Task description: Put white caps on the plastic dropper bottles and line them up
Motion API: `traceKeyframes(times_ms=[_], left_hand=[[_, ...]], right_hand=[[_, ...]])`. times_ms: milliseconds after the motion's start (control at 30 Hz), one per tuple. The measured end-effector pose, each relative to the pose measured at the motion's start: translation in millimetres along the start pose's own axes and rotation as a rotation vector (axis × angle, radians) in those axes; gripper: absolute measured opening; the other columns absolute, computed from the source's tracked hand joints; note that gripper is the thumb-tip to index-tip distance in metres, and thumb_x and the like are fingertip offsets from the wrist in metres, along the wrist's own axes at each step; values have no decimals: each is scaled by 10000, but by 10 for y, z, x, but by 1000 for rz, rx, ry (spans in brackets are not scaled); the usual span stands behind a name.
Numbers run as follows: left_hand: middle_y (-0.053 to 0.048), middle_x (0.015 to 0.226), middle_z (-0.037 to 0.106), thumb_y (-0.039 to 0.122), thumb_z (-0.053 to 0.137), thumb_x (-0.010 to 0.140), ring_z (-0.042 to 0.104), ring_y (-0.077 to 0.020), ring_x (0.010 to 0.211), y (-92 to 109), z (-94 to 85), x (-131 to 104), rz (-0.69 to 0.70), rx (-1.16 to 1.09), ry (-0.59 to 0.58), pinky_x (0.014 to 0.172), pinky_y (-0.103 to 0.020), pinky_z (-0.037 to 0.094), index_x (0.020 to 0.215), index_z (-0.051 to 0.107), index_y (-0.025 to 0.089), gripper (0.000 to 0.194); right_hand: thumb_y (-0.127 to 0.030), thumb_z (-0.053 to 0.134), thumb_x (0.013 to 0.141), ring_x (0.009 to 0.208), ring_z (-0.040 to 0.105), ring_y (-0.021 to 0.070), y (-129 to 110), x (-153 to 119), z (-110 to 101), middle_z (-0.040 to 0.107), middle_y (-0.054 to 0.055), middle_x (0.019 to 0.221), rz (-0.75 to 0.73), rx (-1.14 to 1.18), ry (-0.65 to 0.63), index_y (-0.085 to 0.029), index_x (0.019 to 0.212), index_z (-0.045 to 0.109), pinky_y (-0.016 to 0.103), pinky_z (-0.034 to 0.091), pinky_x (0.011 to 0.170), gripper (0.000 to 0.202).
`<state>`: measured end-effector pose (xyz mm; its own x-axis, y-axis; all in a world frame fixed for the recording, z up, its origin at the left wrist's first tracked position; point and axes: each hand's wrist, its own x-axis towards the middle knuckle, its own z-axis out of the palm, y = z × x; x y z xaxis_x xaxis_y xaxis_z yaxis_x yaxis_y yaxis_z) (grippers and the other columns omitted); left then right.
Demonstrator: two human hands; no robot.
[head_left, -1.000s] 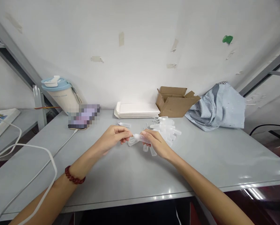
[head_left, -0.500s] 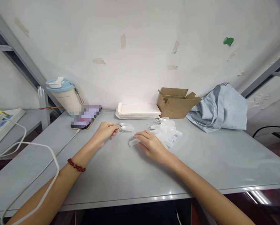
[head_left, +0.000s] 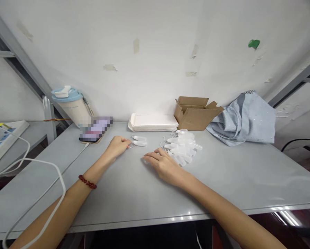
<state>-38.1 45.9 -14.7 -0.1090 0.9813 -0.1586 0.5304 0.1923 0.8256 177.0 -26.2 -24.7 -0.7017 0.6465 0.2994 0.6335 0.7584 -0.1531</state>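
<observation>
A: Where are the small bottles lying now?

B: Two are lying side by side on the grey tabletop (head_left: 134, 193), near its middle: the upper bottle (head_left: 139, 138) and the lower bottle (head_left: 139, 143). Many more are forming a loose pile (head_left: 184, 147) to the right of them.

A: And what is the left hand (head_left: 118, 146) doing?

B: It is resting at the cord end of the lower bottle, and its fingertips are touching or nearly touching the cord (head_left: 132, 146). Whether they are pinching it, I cannot tell.

A: Is the right hand (head_left: 165, 164) holding something?

B: Its bent fingers are covering one more bottle (head_left: 145, 161), of which only a small piece is showing. I cannot tell if they are gripping it or only lying over it. The back of this hand is facing up, just beside the pile.

A: Which things are standing behind?

B: A white stack (head_left: 155, 122) is lying near the wall, and an open cardboard box (head_left: 198, 116) is standing next to it. On the left, a phone (head_left: 95, 130) is lying before a cup (head_left: 74, 109) with a blue lid.
</observation>
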Motion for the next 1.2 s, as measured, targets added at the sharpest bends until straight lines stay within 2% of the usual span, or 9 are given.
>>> traceKeyframes(times_ms=[133, 267, 400, 500, 633, 767, 933, 1067, 1200], left_hand=[[30, 454, 478, 317, 555, 624, 391, -108, 438, -14, 0, 8, 36, 66, 41, 440, -226, 252, 532, 593, 146, 197], [17, 476, 523, 321, 527, 639, 465, -141, 491, 2, -12, -11, 93, 109, 63, 485, -240, 298, 526, 591, 157, 210], [-20, 611, 624, 327, 510, 658, 550, -188, 622, 42, -15, -56, 156, 126, 83, 575, -262, 364, 698, 663, 146, 241], [-32, 658, 645, 341, 499, 688, 572, -203, 667, 90, 0, -121, 199, 121, 58, 603, -271, 383, 824, 675, 138, 302], [-20, 662, 637, 379, 506, 725, 576, -189, 657, 173, 34, -236, 244, 97, -18, 578, -254, 387, 793, 667, 149, 288], [-8, 642, 608, 403, 514, 755, 536, -156, 602, 241, 58, -334, 277, 43, -133, 532, -236, 362, 732, 651, 150, 289], [-8, 661, 602, 419, 530, 763, 505, -137, 594, 293, 71, -416, 278, -1, -253, 511, -223, 347, 791, 673, 150, 306], [-9, 675, 598, 418, 537, 764, 469, -117, 535, 327, 79, -462, 272, -12, -357, 476, -224, 331, 787, 677, 156, 298], [-3, 680, 596, 398, 533, 772, 447, -102, 508, 327, 87, -474, 255, -63, -411, 482, -226, 342, 809, 681, 165, 278]], right_hand=[[107, 378, 746, 922, 413, 218, -1, -2, 31, 593, 63, 1139, 2, -28, -18, -165, 1191, 518, 339, 425, 781, 541], [110, 394, 752, 912, 428, 209, -2, -3, 46, 601, 73, 1069, -16, -22, -4, -174, 1178, 525, 328, 423, 772, 529], [78, 411, 787, 895, 447, 201, -9, 7, 39, 585, 90, 1044, -51, -7, 37, -175, 1154, 539, 318, 427, 758, 464], [61, 385, 801, 882, 453, 205, -10, 13, 17, 564, 110, 1034, -47, 19, 103, -157, 1157, 520, 325, 434, 742, 438], [-4, 376, 830, 872, 470, 215, 9, 14, -34, 532, 129, 1024, -10, 102, 200, -158, 1167, 475, 336, 451, 695, 384], [-118, 443, 867, 906, 500, 207, 34, 22, -134, 505, 113, 1024, 77, 295, 325, -191, 1131, 470, 342, 468, 721, 275], [-216, 547, 840, 764, 510, 157, 40, 43, -270, 532, 52, 928, 278, 519, 514, -212, 973, 517, 301, 463, 668, 136], [-310, 601, 802, 730, 515, 142, 56, 54, -299, 540, 30, 895, 473, 774, 589, -218, 933, 516, 282, 455, 627, 182], [-346, 631, 774, 707, 530, 139, 69, 68, -326, 537, -6, 772, 565, 1031, 617, -213, 879, 509, 272, 439, 613, 208]])
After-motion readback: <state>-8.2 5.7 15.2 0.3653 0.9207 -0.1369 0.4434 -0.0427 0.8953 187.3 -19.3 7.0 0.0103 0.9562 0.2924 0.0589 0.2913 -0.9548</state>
